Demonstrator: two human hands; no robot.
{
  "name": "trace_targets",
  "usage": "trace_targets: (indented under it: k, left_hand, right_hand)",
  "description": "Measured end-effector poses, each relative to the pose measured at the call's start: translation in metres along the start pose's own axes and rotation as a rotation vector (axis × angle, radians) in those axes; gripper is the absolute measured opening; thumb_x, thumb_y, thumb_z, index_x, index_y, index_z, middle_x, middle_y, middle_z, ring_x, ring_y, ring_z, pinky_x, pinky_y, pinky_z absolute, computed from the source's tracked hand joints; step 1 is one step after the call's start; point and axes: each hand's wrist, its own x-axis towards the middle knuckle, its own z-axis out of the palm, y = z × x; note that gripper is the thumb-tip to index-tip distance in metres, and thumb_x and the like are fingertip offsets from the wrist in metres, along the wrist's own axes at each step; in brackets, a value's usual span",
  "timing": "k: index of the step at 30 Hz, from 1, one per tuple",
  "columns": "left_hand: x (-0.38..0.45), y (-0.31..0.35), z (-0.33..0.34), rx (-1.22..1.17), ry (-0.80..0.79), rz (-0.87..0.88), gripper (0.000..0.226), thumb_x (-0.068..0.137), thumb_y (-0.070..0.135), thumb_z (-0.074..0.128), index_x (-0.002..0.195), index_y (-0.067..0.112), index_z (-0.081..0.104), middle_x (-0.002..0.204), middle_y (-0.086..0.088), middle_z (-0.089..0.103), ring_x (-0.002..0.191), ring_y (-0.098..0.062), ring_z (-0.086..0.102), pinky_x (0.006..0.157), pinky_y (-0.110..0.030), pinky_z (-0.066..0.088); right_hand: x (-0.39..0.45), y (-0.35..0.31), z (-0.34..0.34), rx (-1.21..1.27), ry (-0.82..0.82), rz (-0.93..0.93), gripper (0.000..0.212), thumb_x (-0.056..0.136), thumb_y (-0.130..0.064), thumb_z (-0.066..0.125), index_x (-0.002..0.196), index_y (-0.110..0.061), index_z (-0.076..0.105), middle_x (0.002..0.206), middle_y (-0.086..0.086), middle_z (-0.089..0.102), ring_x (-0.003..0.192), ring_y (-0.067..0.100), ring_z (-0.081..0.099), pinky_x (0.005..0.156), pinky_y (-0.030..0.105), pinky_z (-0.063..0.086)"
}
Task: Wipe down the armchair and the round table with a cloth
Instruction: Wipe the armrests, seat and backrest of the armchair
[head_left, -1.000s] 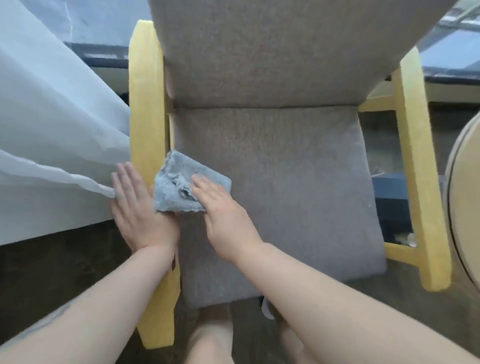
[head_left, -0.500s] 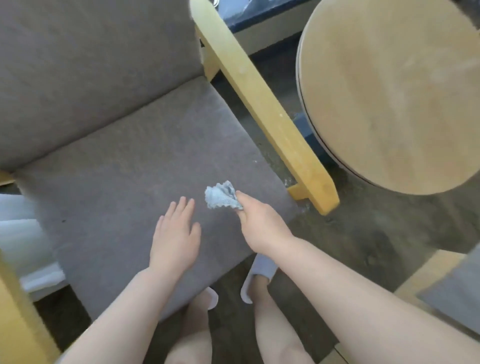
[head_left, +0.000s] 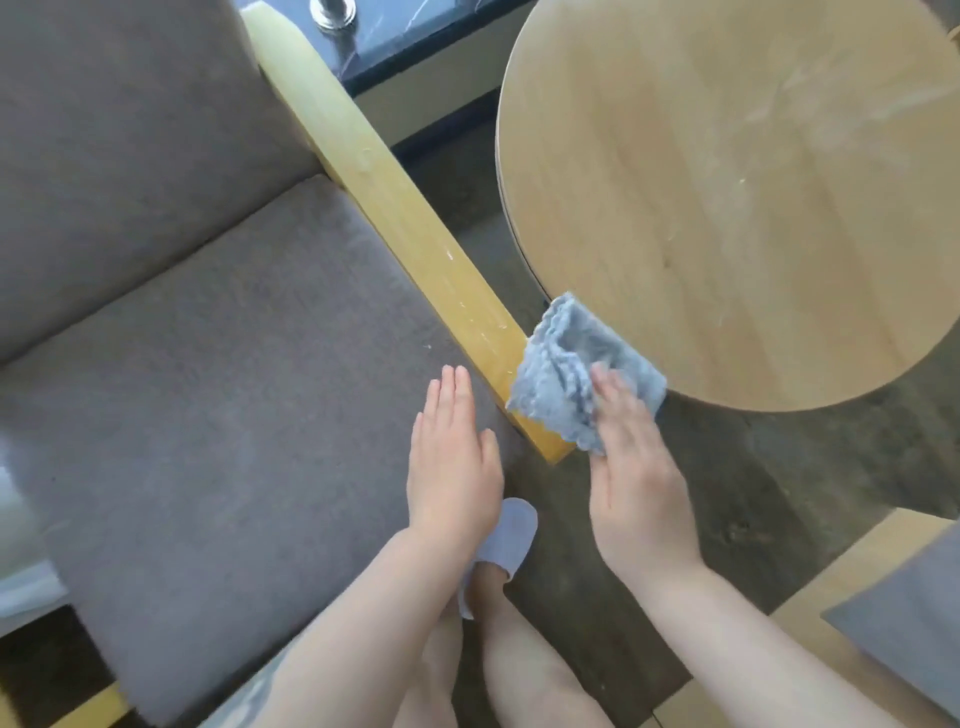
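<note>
1. The right hand (head_left: 631, 467) presses a blue-grey cloth (head_left: 576, 382) flat under its extended fingers; this is a palm-down press, not a closed fist, and the thumb lies alongside the cloth's lower edge.
2. The cloth sits on the front end of the armchair's yellow wooden armrest (head_left: 415, 244), and its far corner overlaps the near rim of the round table (head_left: 727, 197). Whether that corner touches the tabletop or merely hangs in front of it cannot be told.
3. The left hand (head_left: 452, 457) is spread open and holds nothing. It hovers over or rests on the front corner of the grey seat cushion (head_left: 234, 405), just to the left of the cloth.
4. The step in hand looks like wiping the armrest on the table side, with the round table probably next.
5. Pale smears show on the armrest beyond the fingertips, so the next move likely calls for pushing the cloth away along the wood with steady downward pressure.
6. After that the hand would shift right onto the tabletop, where faint streaks show further off.
</note>
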Motion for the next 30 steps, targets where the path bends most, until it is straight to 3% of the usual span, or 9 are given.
trace_targets:
  k: [4, 8, 12, 15, 20, 22, 24, 27, 30]
  left_hand:
    - [-0.001, -0.004, 0.01, -0.043, 0.006, -0.086, 0.062, 0.098, 0.009, 0.033, 0.153, 0.014, 0.005, 0.161, 0.001, 0.001, 0.148, -0.013, -0.003, 0.12, -0.032, 0.005]
    - [0.005, -0.011, 0.012, -0.096, 0.053, -0.166, 0.057, 0.101, 0.015, 0.03, 0.153, 0.015, 0.006, 0.161, 0.003, 0.002, 0.147, -0.011, -0.002, 0.12, -0.03, 0.003]
    - [0.011, 0.0, 0.019, -0.162, 0.083, -0.182, 0.053, 0.103, 0.022, 0.024, 0.153, 0.017, 0.007, 0.161, 0.005, 0.003, 0.147, -0.009, -0.002, 0.12, -0.03, 0.004]
    - [0.014, 0.014, 0.036, -0.292, 0.21, -0.231, 0.056, 0.097, 0.032, 0.018, 0.151, 0.019, 0.023, 0.158, 0.002, 0.023, 0.146, -0.014, 0.015, 0.118, -0.038, 0.018]
    - [0.023, 0.066, 0.083, -0.634, 0.421, -0.662, 0.058, 0.098, 0.038, 0.019, 0.151, 0.015, 0.022, 0.157, 0.005, 0.019, 0.146, -0.009, 0.013, 0.118, -0.023, 0.007]
    - [0.034, 0.092, 0.096, -0.851, 0.613, -0.863, 0.04, 0.101, 0.029, 0.031, 0.138, 0.022, 0.045, 0.144, 0.007, 0.043, 0.137, -0.014, 0.036, 0.112, -0.027, 0.026]
    - [0.049, 0.105, 0.099, -0.853, 0.867, -1.05, 0.023, 0.098, 0.022, 0.043, 0.115, 0.025, 0.058, 0.12, 0.005, 0.061, 0.114, -0.02, 0.057, 0.092, -0.026, 0.04]
    - [0.07, 0.108, 0.099, -0.717, 1.042, -1.256, 0.047, 0.095, 0.028, 0.032, 0.126, 0.007, 0.059, 0.124, -0.015, 0.062, 0.116, -0.035, 0.056, 0.097, -0.039, 0.04]
    - [0.081, 0.115, 0.096, -0.639, 1.027, -1.367, 0.059, 0.095, 0.034, 0.02, 0.136, 0.004, 0.051, 0.141, -0.013, 0.05, 0.134, -0.032, 0.042, 0.107, -0.046, 0.029]
  right_hand:
    - [-0.005, 0.017, 0.049, -0.171, -0.286, -0.109, 0.059, 0.086, 0.0, 0.04, 0.144, -0.01, 0.037, 0.152, 0.001, 0.033, 0.142, 0.017, 0.027, 0.115, 0.037, 0.021]
    - [0.047, 0.026, 0.039, -0.243, -0.332, -0.312, 0.059, 0.084, -0.003, 0.034, 0.142, -0.011, 0.043, 0.15, 0.002, 0.038, 0.14, 0.017, 0.032, 0.113, 0.036, 0.025]
    - [0.054, 0.037, 0.037, -0.23, -0.385, -0.376, 0.064, 0.083, 0.003, 0.05, 0.144, -0.01, 0.038, 0.152, 0.003, 0.034, 0.143, 0.018, 0.025, 0.113, 0.039, 0.026]
    - [0.088, 0.043, 0.031, -0.257, -0.553, -0.71, 0.058, 0.086, -0.002, 0.036, 0.143, -0.01, 0.042, 0.151, 0.003, 0.036, 0.142, 0.019, 0.029, 0.112, 0.038, 0.026]
    - [0.167, 0.061, 0.016, -0.322, -0.623, -0.798, 0.064, 0.079, 0.0, 0.033, 0.142, -0.009, 0.041, 0.149, 0.006, 0.039, 0.139, 0.025, 0.034, 0.111, 0.046, 0.034]
    - [0.15, 0.068, 0.012, -0.304, -0.732, -0.95, 0.071, 0.074, -0.001, 0.058, 0.142, -0.01, 0.041, 0.15, 0.005, 0.038, 0.14, 0.024, 0.032, 0.114, 0.043, 0.028]
    - [0.148, 0.06, 0.014, -0.271, -0.848, -1.111, 0.073, 0.073, -0.004, 0.067, 0.141, -0.013, 0.044, 0.149, 0.001, 0.04, 0.138, 0.02, 0.035, 0.115, 0.037, 0.025]
    - [0.182, 0.044, 0.032, -0.247, -0.821, -1.161, 0.061, 0.082, -0.006, 0.032, 0.14, -0.015, 0.047, 0.147, 0.0, 0.042, 0.137, 0.018, 0.037, 0.113, 0.035, 0.029]
    - [0.193, 0.061, 0.026, -0.254, -0.777, -1.055, 0.068, 0.08, 0.003, 0.032, 0.146, -0.014, 0.036, 0.153, 0.0, 0.032, 0.143, 0.018, 0.024, 0.115, 0.036, 0.02]
